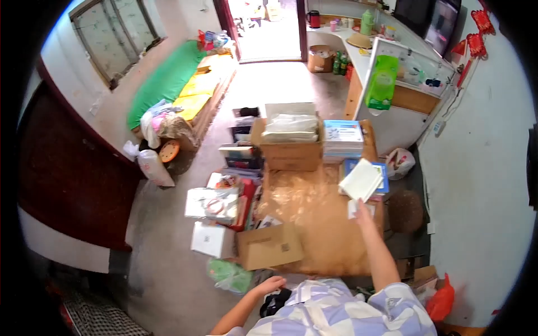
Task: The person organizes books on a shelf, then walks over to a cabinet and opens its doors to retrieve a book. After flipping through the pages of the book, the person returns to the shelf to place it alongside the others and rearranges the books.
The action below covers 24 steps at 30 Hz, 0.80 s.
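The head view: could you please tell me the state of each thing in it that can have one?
White booklet: angled over the blue books; resting or lifted, unclear
Right hand: at the booklet's near end, grip unclear
Left hand: loosely curled, nothing visible in it
Large cardboard box: open, filled with pale packs
Blue-and-white stack: piled up
Far doorway: open

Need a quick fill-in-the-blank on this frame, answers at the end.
The booklet at the right hand is ____ in colour.
From the wearer's viewpoint, the blue-topped stack stands to the ____ of the open cardboard box.
The plastic bag at the picture's bottom right is ____ in colour.
The hand closer to the checked shirt is the ____ one.

Missing words: white; right; red; left.
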### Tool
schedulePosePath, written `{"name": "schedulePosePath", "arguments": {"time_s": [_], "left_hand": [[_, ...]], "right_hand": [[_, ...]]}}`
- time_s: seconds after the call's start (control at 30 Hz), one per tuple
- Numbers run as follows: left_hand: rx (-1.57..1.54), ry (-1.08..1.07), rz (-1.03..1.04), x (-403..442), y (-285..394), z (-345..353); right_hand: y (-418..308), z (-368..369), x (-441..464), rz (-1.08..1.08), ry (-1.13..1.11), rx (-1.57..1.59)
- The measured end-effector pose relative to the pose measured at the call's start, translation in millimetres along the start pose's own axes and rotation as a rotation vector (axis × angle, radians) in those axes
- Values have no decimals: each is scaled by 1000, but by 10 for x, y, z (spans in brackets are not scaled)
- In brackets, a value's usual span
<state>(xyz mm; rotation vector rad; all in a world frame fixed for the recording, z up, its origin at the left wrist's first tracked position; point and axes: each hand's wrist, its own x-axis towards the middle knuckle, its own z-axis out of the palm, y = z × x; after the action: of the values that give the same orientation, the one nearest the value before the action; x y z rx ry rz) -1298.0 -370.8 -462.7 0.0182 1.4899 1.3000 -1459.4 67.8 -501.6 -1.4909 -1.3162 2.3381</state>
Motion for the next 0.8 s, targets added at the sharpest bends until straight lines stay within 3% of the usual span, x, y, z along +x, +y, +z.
{"name": "schedulePosePath", "arguments": {"time_s": [0.03,0.1,0.17,0.23,0.3,0.37,0.4,0.47,0.53,0.63,0.7,0.73,0.8], "left_hand": [[6,53,36,79,123,95],[97,96,29,233,424,250],[149,103,29,402,841,377],[169,117,50,605,1059,453],[96,156,52,876,1185,397],[-14,252,138,1102,1432,360],[-89,327,218,1192,1610,345],[-178,452,255,1580,1669,151],[-171,509,301,1936,1815,26],[42,439,420,2394,2160,-96],[114,436,437,2696,2454,-145],[134,446,439,2848,2610,-153],[-118,524,360,3246,2772,-164]], "right_hand": [[116,21,348,32,53,59],[-3,-84,413,198,-425,-70],[-195,118,-75,40,-133,-131],[469,-8,532,-74,-237,105],[262,-19,-56,-67,-191,-339],[684,-79,-191,-191,-237,-357],[417,-34,-686,-93,-256,-313],[600,-169,-871,46,-422,-301],[885,-280,-876,31,-499,-450],[1001,-481,-840,-72,-545,-932],[768,-591,-716,-245,-421,-912],[702,-668,-545,-265,-268,-721],[-42,-678,-363,-360,26,-622]]}}
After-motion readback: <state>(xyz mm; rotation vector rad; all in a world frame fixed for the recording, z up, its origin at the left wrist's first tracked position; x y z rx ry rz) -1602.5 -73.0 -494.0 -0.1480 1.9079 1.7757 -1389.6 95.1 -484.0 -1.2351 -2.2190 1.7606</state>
